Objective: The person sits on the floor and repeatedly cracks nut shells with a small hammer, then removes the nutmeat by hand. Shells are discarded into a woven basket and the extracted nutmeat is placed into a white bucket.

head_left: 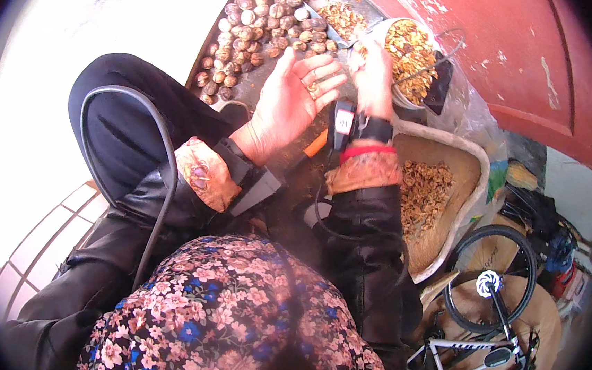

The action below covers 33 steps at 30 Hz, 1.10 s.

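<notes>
My left hand [294,93] is turned palm up with its fingers stretched out. A small gold-coloured spot shows at its fingers; I cannot tell whether it is a ring or a bit of nut. Close beside it, my right hand [373,74] has its fingers curled, and whatever they hold is too washed out to make out. That hand is at the near left rim of a white bucket [395,94] filled with walnut kernels [410,47]. Whole walnuts [256,31] lie piled on the dark surface beyond my left hand. Below the hands lies an orange handle [316,144].
A metal dustpan-like tray [310,17] holds nut pieces [341,20] at the back. A pale basin [472,171] with brown shell pieces [425,192] stands right of my right forearm. Further out are a red door [500,37], clear plastic [468,116] and a bicycle [491,284].
</notes>
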Tool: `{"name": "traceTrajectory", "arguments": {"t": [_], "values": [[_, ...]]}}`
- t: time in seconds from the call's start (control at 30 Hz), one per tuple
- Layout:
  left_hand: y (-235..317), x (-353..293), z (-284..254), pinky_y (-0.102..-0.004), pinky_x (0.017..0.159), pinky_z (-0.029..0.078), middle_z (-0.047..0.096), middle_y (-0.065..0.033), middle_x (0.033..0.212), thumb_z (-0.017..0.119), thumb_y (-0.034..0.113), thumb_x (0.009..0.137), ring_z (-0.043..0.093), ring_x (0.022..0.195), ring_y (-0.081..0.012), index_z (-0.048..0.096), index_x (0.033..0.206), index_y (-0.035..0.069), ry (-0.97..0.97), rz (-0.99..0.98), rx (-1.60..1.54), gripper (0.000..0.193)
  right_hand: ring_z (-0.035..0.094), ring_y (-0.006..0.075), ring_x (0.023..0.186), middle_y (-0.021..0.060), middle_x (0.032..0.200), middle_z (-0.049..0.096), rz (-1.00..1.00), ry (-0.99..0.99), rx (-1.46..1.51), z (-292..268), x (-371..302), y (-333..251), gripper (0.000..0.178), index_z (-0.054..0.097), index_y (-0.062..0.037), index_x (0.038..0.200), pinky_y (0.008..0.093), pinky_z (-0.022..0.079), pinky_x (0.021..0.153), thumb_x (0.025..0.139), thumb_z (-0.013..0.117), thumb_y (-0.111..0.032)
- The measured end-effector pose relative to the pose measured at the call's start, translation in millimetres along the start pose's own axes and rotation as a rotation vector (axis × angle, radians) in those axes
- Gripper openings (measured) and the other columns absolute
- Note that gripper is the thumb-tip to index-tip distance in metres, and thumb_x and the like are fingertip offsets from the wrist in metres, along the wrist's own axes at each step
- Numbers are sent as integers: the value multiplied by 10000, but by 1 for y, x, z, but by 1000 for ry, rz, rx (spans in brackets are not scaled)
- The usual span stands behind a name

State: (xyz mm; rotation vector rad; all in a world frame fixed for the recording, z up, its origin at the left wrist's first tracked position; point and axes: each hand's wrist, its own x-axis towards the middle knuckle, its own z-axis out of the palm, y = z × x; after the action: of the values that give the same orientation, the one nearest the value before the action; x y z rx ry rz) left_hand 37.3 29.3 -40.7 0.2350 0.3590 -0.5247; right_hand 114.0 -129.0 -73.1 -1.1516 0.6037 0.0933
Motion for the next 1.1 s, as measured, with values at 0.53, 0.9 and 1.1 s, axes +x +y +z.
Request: {"name": "traceTrajectory", "arguments": {"t": [0.53,0.9,1.1], "values": [[9,-5,-2,-435,1015,313,375,-212,1328,281,360,945,371,1235,-326,321,1298,-59,-284,-105,-173,550,447,84,534,10,682,529,154,-177,331,-25,-51,16,175,571,-53,872,191,317,416,871,536,-225],[-30,12,-9,-347,890,447,565,-159,1105,408,178,918,546,1051,-255,484,1139,-44,-55,-190,307,323,555,176,699,69,776,591,-235,136,500,-139,-46,-58,244,570,-13,926,281,448,586,877,533,-249],[-54,-6,-28,-314,796,424,541,-23,1072,505,281,870,491,990,-144,529,1125,79,-24,-437,747,326,542,210,922,143,1036,575,-341,240,192,-117,16,-111,431,516,50,1074,340,424,829,899,456,-339]]}}
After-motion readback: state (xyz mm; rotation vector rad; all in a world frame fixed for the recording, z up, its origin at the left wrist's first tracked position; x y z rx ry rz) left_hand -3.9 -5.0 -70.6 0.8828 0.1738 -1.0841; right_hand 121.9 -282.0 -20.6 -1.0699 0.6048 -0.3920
